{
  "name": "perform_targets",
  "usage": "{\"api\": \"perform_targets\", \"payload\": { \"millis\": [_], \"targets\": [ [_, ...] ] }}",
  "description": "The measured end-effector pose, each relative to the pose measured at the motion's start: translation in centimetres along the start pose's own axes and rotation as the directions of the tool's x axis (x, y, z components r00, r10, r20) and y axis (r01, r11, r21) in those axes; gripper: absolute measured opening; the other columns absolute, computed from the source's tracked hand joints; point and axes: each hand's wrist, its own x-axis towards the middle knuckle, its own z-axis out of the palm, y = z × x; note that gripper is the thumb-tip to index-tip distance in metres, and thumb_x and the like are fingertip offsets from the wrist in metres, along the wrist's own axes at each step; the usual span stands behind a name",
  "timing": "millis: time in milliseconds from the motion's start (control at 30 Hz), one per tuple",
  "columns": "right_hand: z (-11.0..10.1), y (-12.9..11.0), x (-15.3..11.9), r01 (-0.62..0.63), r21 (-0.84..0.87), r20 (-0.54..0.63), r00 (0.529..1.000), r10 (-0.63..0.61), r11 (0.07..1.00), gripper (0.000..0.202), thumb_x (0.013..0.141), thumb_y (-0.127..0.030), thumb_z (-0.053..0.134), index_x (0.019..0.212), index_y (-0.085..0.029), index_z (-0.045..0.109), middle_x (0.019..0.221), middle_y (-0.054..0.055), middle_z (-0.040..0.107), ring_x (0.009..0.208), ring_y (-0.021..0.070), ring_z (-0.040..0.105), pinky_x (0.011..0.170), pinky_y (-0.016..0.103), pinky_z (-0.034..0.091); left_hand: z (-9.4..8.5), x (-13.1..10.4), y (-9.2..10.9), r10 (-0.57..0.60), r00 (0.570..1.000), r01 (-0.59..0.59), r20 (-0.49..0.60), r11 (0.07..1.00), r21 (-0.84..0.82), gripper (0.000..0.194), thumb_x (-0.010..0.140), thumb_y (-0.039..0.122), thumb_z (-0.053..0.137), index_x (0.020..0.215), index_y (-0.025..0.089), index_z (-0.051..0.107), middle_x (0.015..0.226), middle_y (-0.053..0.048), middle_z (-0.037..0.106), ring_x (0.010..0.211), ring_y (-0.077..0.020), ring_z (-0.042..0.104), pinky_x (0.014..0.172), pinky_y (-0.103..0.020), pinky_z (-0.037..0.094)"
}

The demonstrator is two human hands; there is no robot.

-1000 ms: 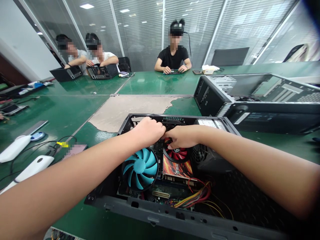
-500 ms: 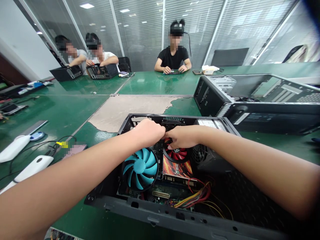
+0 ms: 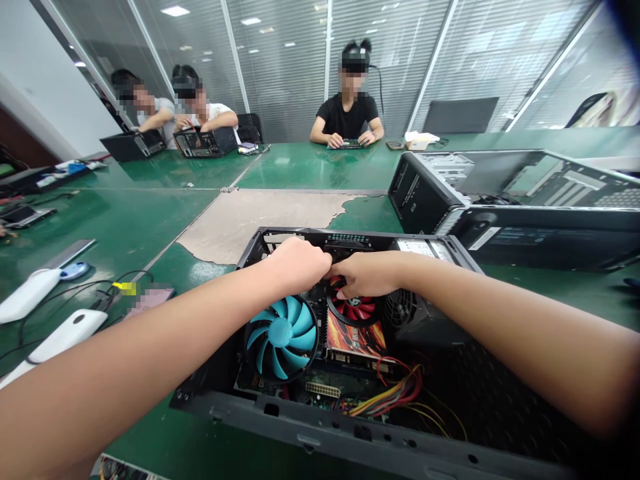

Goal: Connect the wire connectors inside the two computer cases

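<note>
Both hands reach into an open black computer case [image 3: 305, 427] lying on the table. My left hand [image 3: 303, 263] is closed near the case's far wall, and whatever its fingers hold is hidden. Beside it, touching or nearly so, my right hand [image 3: 363, 273] has bent fingers over the graphics card [image 3: 356, 333] with a red fan [image 3: 357, 308]. What its fingertips grip, if anything, cannot be made out. Below my left forearm sits a CPU cooler with a blue fan [image 3: 281, 332]. Coloured power cables [image 3: 387, 398] lie inside the case, nearer to me.
A second open computer case [image 3: 545, 233] stands at the right. To the left lie white devices [image 3: 65, 340] with black cables and a blue object [image 3: 75, 271]. A beige patch [image 3: 260, 213] marks the green table. Several people sit across it with computer parts.
My hands keep almost the same place and pose. The whole view has shifted very slightly. One co-worker on the left has moved a hand a little over their case.
</note>
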Motion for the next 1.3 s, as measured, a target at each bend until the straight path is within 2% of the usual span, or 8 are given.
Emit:
{"api": "perform_targets", "payload": {
  "millis": [300, 633, 1067, 1300],
  "targets": [
    [0.12, 0.33, 0.0, 0.012, 0.012, 0.001, 1.0, -0.012, 1.0, 0.057, 0.087, -0.036, 0.058, 0.139, -0.013, 0.054, 0.105, 0.012, 0.074, 0.093, 0.0272, 0.068, 0.076, 0.035, 0.047, 0.35, 0.1, -0.07, -0.005, 1.0, 0.005, -0.01, 1.0, -0.001, 0.016, 0.087, 0.015, 0.052, 0.095, 0.013, 0.066, 0.086, -0.013, 0.074, 0.079, -0.0296, 0.072, 0.063, -0.036, 0.048],
    [0.09, 0.3, 0.03, 0.006, 0.018, 0.007, 1.0, -0.006, 1.0, 0.058, 0.087, -0.036, 0.058, 0.14, -0.014, 0.053, 0.103, 0.012, 0.074, 0.094, 0.0274, 0.068, 0.078, 0.035, 0.047, 0.37, 0.01, -0.11, 0.009, 1.0, -0.009, -0.026, 1.0, -0.015, 0.015, 0.085, 0.013, 0.055, 0.096, 0.012, 0.066, 0.086, -0.012, 0.074, 0.077, -0.0226, 0.071, 0.064, -0.03, 0.046],
    [0.16, 0.34, 0.12, 0.002, 0.023, 0.006, 1.0, -0.002, 1.0, 0.056, 0.087, -0.036, 0.059, 0.139, -0.015, 0.054, 0.101, 0.011, 0.074, 0.09, 0.0268, 0.069, 0.076, 0.035, 0.047, 0.45, 0.05, -0.03, 0.012, 0.999, -0.012, -0.042, 1.0, 0.005, 0.017, 0.09, 0.017, 0.051, 0.093, 0.013, 0.067, 0.084, -0.013, 0.074, 0.078, -0.0284, 0.072, 0.063, -0.034, 0.048],
    [0.13, 0.38, 0.1, 0.026, 0.017, 0.003, 1.0, -0.026, 1.0, 0.055, 0.087, -0.037, 0.058, 0.137, -0.014, 0.055, 0.104, 0.011, 0.074, 0.091, 0.0266, 0.068, 0.075, 0.034, 0.048, 0.69, 0.14, -0.11, 0.0, 1.0, 0.0, -0.023, 1.0, 0.004, 0.016, 0.087, 0.015, 0.053, 0.09, 0.013, 0.069, 0.083, -0.014, 0.074, 0.078, -0.0286, 0.072, 0.063, -0.035, 0.047]
  ]
}}
